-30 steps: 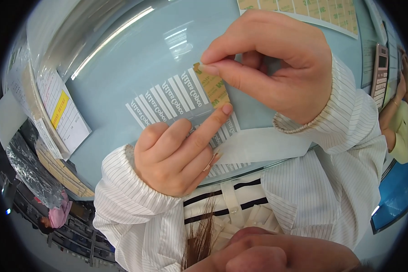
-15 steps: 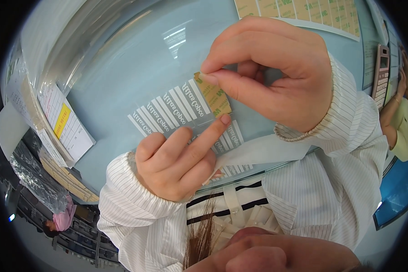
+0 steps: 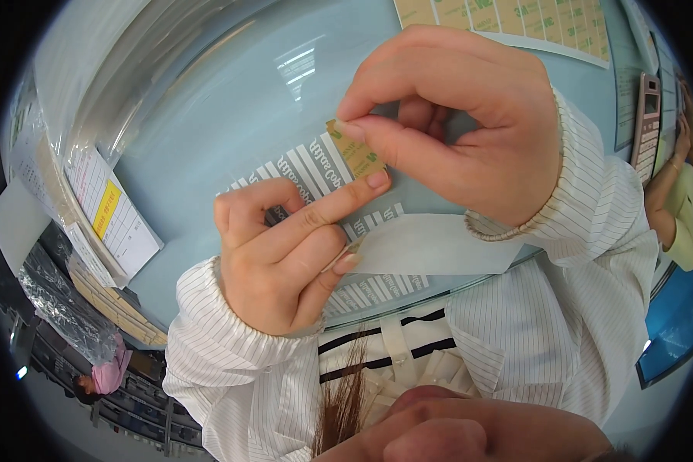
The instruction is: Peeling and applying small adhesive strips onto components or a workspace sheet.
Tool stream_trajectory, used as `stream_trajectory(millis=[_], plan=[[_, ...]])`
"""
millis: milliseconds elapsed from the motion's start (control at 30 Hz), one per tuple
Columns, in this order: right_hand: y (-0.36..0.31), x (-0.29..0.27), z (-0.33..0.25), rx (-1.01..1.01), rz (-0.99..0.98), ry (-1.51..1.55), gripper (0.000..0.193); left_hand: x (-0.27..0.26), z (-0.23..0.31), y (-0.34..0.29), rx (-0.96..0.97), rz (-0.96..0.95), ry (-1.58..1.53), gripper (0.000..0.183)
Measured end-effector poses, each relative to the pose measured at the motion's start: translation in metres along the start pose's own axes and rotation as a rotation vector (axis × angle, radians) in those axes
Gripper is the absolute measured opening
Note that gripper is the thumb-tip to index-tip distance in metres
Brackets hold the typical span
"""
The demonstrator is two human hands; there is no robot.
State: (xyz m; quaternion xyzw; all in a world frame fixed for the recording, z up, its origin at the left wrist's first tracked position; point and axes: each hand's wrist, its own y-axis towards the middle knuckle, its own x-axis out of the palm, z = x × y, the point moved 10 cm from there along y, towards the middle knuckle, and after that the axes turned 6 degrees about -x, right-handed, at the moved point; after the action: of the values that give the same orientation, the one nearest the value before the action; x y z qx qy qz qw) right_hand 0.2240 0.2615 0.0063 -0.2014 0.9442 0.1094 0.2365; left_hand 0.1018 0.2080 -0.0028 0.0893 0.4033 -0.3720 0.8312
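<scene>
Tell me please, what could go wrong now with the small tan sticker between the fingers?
1. The right hand pinches the small tan sticker only at one edge, so it may curl and stick to a fingertip.
2. The left hand presses one forefinger on the striped sheet; the sheet could lift or shift.
3. The white strip lies loose near the table edge and might slide off.

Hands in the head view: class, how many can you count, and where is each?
3: left hand pressing a striped sheet; right hand pinching a tan sticker; another person's hand at the right edge. More may be hidden.
</scene>
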Motion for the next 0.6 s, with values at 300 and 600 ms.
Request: stream_trajectory(millis=[300, 600], plan=[[-0.006, 0.001, 0.013, -0.033, 0.080, 0.081, 0.017, -0.002, 0.000, 0.011, 0.056, -0.040, 0.032, 0.019], [0.002, 0.000, -0.003, -0.079, -0.003, -0.080, 0.017, -0.007, 0.006, 0.005, 0.198, 0.012, 0.111, 0.027]])
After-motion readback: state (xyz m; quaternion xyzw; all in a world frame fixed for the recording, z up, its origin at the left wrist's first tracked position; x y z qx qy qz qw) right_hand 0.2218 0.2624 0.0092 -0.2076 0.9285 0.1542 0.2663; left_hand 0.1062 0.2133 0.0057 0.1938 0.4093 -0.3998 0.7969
